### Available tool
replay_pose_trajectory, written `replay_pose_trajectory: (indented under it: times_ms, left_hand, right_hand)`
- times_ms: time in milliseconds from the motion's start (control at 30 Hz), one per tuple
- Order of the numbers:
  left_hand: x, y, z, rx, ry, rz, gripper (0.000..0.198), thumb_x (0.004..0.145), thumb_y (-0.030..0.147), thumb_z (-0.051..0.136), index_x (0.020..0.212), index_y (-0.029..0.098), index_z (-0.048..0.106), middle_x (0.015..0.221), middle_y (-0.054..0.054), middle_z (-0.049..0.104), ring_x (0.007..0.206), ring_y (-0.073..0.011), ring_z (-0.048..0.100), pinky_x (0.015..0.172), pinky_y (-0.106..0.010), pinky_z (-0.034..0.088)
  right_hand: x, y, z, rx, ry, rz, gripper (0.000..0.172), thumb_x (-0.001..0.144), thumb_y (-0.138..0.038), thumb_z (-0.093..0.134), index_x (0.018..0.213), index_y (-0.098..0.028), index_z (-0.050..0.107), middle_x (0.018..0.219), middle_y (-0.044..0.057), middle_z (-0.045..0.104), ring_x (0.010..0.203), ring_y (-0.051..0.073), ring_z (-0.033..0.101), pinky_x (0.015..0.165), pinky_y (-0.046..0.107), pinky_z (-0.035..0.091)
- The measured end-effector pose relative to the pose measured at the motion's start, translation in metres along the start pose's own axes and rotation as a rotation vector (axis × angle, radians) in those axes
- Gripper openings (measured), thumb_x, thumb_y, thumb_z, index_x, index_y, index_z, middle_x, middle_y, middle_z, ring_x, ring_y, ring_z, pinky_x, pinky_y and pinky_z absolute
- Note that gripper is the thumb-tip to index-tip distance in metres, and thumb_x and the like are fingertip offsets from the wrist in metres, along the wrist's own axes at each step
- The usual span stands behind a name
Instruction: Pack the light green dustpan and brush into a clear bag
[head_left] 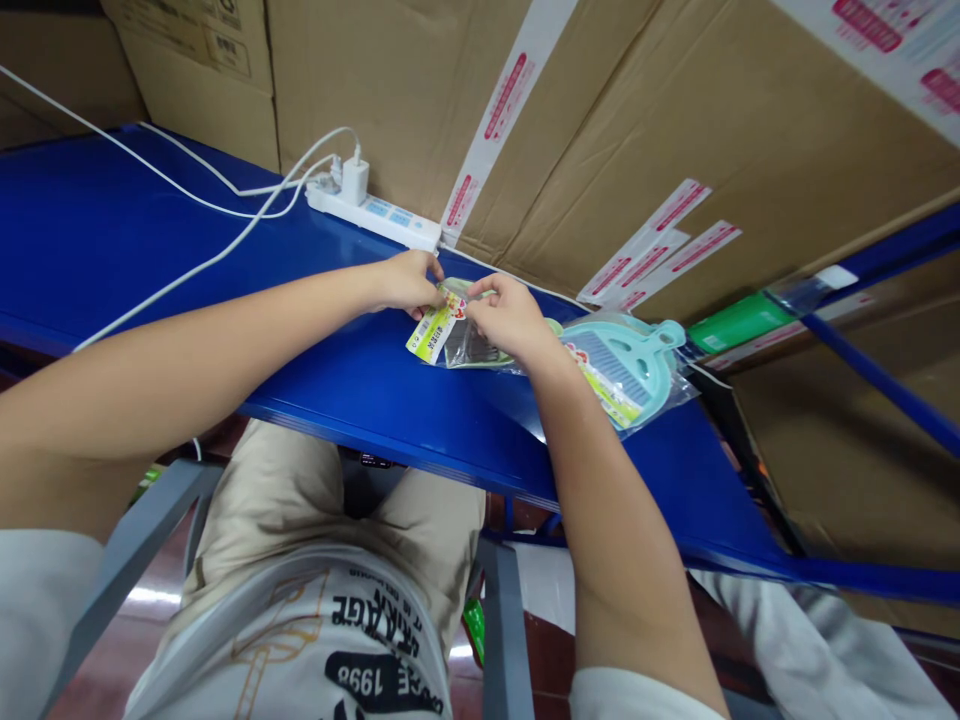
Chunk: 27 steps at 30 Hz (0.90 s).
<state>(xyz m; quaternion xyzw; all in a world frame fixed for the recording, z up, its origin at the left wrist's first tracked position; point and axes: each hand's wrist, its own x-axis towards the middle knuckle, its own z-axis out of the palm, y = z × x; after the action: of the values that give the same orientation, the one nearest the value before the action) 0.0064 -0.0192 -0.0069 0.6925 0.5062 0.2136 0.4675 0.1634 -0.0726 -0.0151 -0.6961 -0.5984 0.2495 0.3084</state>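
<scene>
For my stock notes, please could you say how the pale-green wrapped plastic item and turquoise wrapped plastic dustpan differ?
The left hand and right hand hold the pale-green item; the turquoise dustpan lies farther right. Fingers partly cover the item, but the dustpan's handle shows. Both carry printed labels.

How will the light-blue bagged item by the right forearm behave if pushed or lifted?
The light-blue item looks like moulded plastic, so probably stiff and fairly light. Its glossy clear bag may crumple or slip when gripped. Lying flat, it should slide rather than roll.
</scene>
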Motion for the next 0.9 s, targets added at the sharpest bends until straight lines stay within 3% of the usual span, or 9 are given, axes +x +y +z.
replay_pose_trajectory:
  times_ms: [200, 433, 667, 900]
  left_hand:
    - [0.0039, 0.0013, 0.0042, -0.080, 0.053, -0.036, 0.049, 0.084, 0.008, 0.088, 0.127, 0.012, 0.065, 0.067, 0.005, 0.061, 0.055, -0.0087, 0.055, 0.061, -0.023, 0.050]
    - [0.0053, -0.0029, 0.0069, -0.289, 0.044, -0.082, 0.066, 0.079, 0.005, 0.092, 0.135, 0.012, 0.059, 0.075, 0.002, 0.066, 0.065, -0.0128, 0.069, 0.068, -0.026, 0.058]
    - [0.0059, -0.0050, 0.0057, -0.217, 0.021, -0.070, 0.076, 0.072, 0.001, 0.094, 0.138, 0.010, 0.059, 0.077, 0.002, 0.067, 0.064, -0.0134, 0.069, 0.070, -0.028, 0.060]
    - [0.0021, -0.0008, 0.0088, -0.141, 0.051, -0.036, 0.062, 0.085, 0.009, 0.088, 0.140, 0.011, 0.059, 0.067, 0.003, 0.063, 0.056, -0.0121, 0.061, 0.061, -0.026, 0.051]
  right_hand:
    - [0.0021, 0.0027, 0.0008, 0.016, -0.004, -0.017, 0.019, 0.081, -0.016, 0.072, 0.089, -0.023, 0.057, 0.074, -0.003, 0.062, 0.068, 0.016, 0.061, 0.066, 0.027, 0.045]
    - [0.0028, 0.0066, 0.0018, 0.027, 0.009, -0.037, 0.020, 0.082, -0.017, 0.071, 0.091, -0.024, 0.055, 0.079, -0.001, 0.065, 0.075, 0.017, 0.063, 0.069, 0.028, 0.047]
    - [0.0042, 0.0081, -0.0014, 0.017, -0.010, -0.035, 0.018, 0.082, -0.019, 0.071, 0.091, -0.023, 0.056, 0.078, -0.001, 0.064, 0.074, 0.017, 0.063, 0.067, 0.028, 0.047]
    - [0.0046, 0.0077, 0.0038, 0.003, 0.008, -0.050, 0.019, 0.086, -0.025, 0.074, 0.095, -0.024, 0.058, 0.082, 0.001, 0.067, 0.077, 0.017, 0.063, 0.065, 0.027, 0.049]
